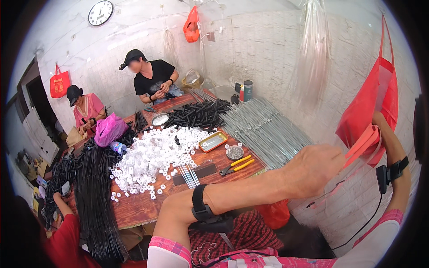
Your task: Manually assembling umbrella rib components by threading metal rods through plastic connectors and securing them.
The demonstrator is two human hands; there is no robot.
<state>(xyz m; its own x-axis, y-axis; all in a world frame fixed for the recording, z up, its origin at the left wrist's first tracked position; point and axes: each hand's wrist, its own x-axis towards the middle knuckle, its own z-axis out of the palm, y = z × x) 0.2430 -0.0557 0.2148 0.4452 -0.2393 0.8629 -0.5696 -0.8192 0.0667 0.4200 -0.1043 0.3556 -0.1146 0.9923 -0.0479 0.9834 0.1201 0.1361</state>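
Work in hand is at the wall, right of the bench (134, 215): a large red fabric bag (368, 105) hangs there by its long straps, sagging and creased.

Left hand (318, 170): reaches across the body, closed in a fist; a flat, pale red strip (364, 144) runs from it up to the bag. Whether this is a strap, a fold of the bag or a separate piece cannot be told.

Right hand (379, 119): at the bag, fingers mostly hidden by red material; grip cannot be told.

Progress, as judged: the handling of the bag looks partway. Left hand has its hold, but the bag is not off the wall, and nothing visibly drawn out lies on the bench.

Bench work looks far from finished. Loose stock remains: white ring-shaped plastic pieces (149, 154) in a broad heap, short black tubes (196, 114) piled behind, long silver metal rods (268, 127) stacked at right. A few silver rods (188, 175) lie apart across a dark flat strip (201, 172) near the front edge. Yellow-handled pliers (241, 165) lie unheld beside it. Count of completed pieces: cannot tell.
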